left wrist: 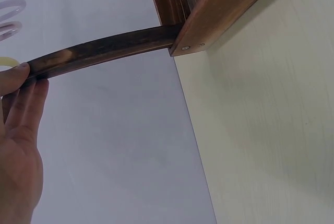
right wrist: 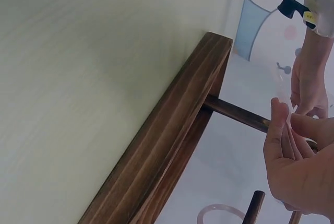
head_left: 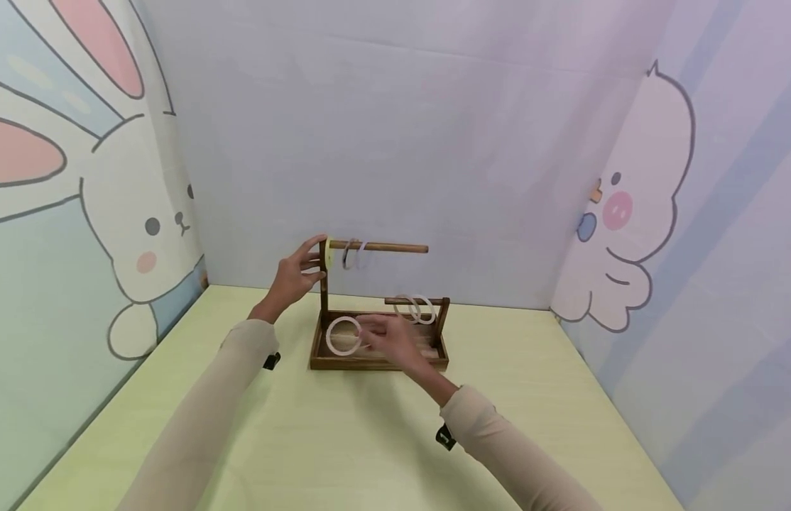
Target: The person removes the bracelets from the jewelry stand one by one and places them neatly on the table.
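Note:
In the head view a dark wooden bangle stand point(head_left: 379, 364) has a tray base, a tall post with a long bar, and a shorter bar. My left hand point(head_left: 293, 278) grips the tall post point(left wrist: 104, 50) near its top, thumb and fingers on opposite sides. My right hand point(head_left: 395, 342) pinches a pale bangle point(head_left: 329, 336) by its edge, in front of the tray. On the long bar point(head_left: 398, 248) hang a yellow bangle point(head_left: 329, 255) close to the post, a two-tone bangle point(head_left: 346, 257) and a lavender bangle point(head_left: 359, 255).
Two pale bangles point(head_left: 432, 310) hang on the short lower bar point(head_left: 398, 301) at the right. The stand rests on a pale yellow-green table point(head_left: 370, 440). Behind it hangs a plain backdrop point(head_left: 395, 142), with cartoon-printed side walls at left and right.

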A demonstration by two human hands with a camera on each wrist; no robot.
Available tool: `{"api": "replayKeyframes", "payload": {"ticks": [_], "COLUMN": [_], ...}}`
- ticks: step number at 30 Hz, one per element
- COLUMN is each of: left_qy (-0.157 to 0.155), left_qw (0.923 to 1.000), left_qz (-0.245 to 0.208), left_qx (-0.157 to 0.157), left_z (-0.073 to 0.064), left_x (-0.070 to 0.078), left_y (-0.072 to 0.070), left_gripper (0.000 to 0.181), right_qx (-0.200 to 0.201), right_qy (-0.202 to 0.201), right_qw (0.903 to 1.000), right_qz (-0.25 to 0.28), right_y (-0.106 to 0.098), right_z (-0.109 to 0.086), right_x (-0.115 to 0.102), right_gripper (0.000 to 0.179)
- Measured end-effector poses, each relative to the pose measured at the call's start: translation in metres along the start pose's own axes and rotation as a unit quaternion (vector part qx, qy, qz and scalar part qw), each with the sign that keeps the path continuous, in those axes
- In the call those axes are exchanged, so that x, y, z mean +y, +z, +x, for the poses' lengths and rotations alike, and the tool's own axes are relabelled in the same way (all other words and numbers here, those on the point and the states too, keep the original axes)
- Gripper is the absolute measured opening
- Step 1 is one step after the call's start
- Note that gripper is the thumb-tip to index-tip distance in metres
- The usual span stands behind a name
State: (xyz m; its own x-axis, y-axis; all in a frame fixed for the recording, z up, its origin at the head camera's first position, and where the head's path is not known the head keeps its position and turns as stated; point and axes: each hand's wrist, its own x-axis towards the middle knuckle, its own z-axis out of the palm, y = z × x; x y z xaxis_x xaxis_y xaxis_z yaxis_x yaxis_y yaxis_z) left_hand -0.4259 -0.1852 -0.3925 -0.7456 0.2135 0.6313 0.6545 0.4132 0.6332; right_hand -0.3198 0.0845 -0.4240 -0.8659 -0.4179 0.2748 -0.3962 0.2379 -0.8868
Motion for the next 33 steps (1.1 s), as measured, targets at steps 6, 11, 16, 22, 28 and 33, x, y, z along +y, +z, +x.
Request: {"api": "replayKeyframes", "payload": {"ticks": [6, 11, 16, 22, 28, 33], "left_qy": [-0.009, -0.011, -0.006, -0.004, -0.011, -0.023], "left_qw": [0.9999, 0.9999, 1.0, 1.0, 0.9999, 0.9997], "left_qz": [0.007, -0.001, -0.001, -0.003, -0.004, -0.006], "left_qx": [-0.002, -0.005, 0.001, 0.0, -0.001, -0.007], "left_z": [0.002, 0.003, 0.004, 0.002, 0.001, 0.0], "left_x": [0.002, 0.004, 0.001, -0.001, 0.001, 0.003], "left_y": [0.0, 0.0, 0.0, 0.0, 0.0, 0.0], "left_gripper": [0.085, 0.084, 0.084, 0.084, 0.085, 0.084], "right_qx": [-0.014, -0.028, -0.042, -0.047, -0.041, -0.038], "right_qy": [0.02, 0.052, 0.057, 0.067, 0.076, 0.078], "right_qw": [0.9995, 0.9975, 0.9961, 0.996, 0.9947, 0.9947], "right_qz": [0.017, 0.039, 0.052, 0.036, 0.056, 0.054], "right_y": [0.015, 0.028, 0.039, 0.049, 0.058, 0.062], "right_z": [-0.004, -0.006, -0.009, -0.014, -0.019, -0.023], "right_x": [0.007, 0.014, 0.021, 0.028, 0.035, 0.04], "right_gripper": [0.03, 0.031, 0.033, 0.03, 0.027, 0.028]}}
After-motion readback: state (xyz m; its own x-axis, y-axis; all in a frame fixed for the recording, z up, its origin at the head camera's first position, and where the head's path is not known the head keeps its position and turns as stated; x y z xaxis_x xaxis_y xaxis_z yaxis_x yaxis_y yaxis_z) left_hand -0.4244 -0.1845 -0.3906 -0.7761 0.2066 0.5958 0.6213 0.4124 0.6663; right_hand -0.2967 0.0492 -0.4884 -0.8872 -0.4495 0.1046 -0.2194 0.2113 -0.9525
